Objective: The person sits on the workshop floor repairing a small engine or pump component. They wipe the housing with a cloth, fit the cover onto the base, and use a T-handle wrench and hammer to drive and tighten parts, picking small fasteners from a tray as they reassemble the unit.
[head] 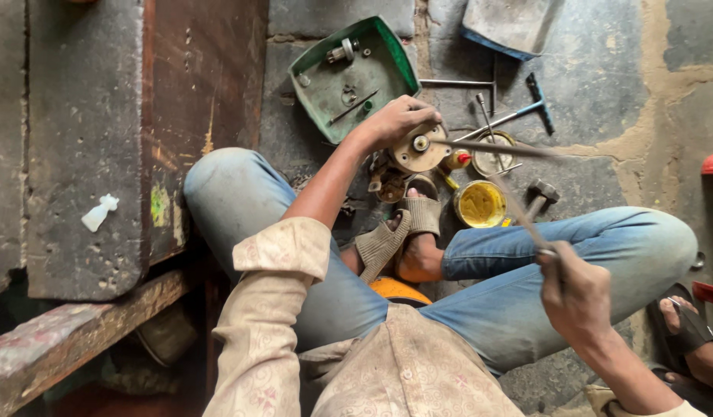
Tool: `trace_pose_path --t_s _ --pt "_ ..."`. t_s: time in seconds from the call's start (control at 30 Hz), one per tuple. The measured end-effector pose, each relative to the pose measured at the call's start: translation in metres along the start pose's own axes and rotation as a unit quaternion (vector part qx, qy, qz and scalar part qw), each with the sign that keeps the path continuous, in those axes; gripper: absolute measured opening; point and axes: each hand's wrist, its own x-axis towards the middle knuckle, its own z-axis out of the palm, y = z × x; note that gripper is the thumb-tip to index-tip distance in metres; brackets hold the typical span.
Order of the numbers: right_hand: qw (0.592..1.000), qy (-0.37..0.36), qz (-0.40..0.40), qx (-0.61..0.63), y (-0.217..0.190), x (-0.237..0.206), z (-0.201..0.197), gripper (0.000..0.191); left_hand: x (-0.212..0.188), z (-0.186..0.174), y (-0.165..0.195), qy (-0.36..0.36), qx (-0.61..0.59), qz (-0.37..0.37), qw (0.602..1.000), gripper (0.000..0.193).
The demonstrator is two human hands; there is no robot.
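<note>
On the floor, between the knees: a round metal part [420, 148] sits above the sandalled foot [415, 232].
Left hand [395, 120]: grip closed over the round metal part's upper edge.
Right hand [576, 293]: grip closed on a thin rod [518, 208], blurred, its far end near the round part.
Just beside: a yellow tin [480, 204], a hammer [540, 193].
Behind: a green tray [352, 77] holding small parts.

A tray [355, 77] lies on the floor [603, 77] behind the round part [420, 148], a tin [480, 204] right of the sandalled foot [420, 232].
</note>
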Motion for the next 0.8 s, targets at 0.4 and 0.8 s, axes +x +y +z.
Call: trace_pose_path --t_s 0.4,0.8 --pt "1.000 -0.006 -0.014 -0.006 0.001 -0.001 0.003 0.017 -0.001 -0.001 0.003 0.006 -0.014 0.014 1.000 0.036" --pt "1.000 0.003 -0.007 0.003 0.010 -0.006 0.002 0.013 -0.008 -0.002 0.013 0.013 0.099 0.046 0.994 0.042"
